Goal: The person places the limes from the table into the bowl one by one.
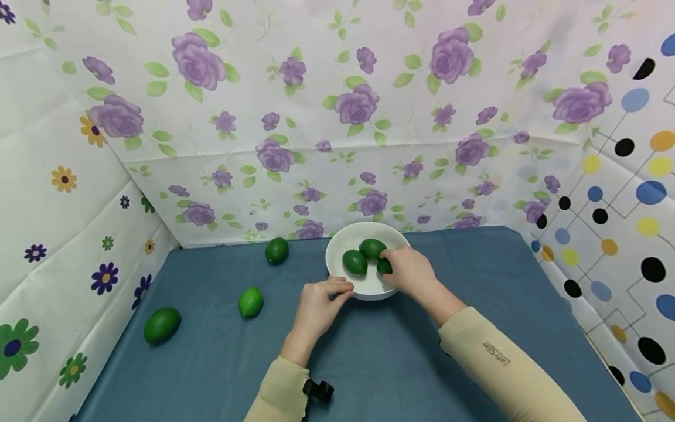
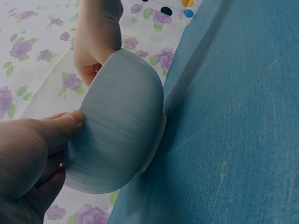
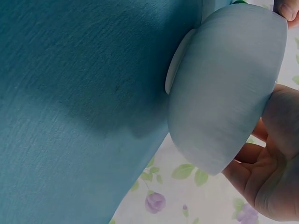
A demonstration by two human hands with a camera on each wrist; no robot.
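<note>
A white bowl [image 1: 344,280] stands on the blue cloth with three green limes [image 1: 355,262] inside it. My left hand [image 1: 323,302] pinches the bowl's near left rim between thumb and fingers; the left wrist view shows the thumb lying on the outer wall. Reaching over the right rim, my right hand [image 1: 411,271] grips the rightmost lime [image 1: 385,267], which its fingers partly cover. In the right wrist view the bowl's wall [image 3: 229,84] hides the fingertips and that lime.
Left of the bowl, three more limes lie on the blue cloth [image 1: 211,375]: one at the back [image 1: 276,251], one in the middle [image 1: 251,302] and one at far left [image 1: 162,325]. A flowered sheet [image 1: 237,117] rises behind the bowl, with patterned sheets at both sides.
</note>
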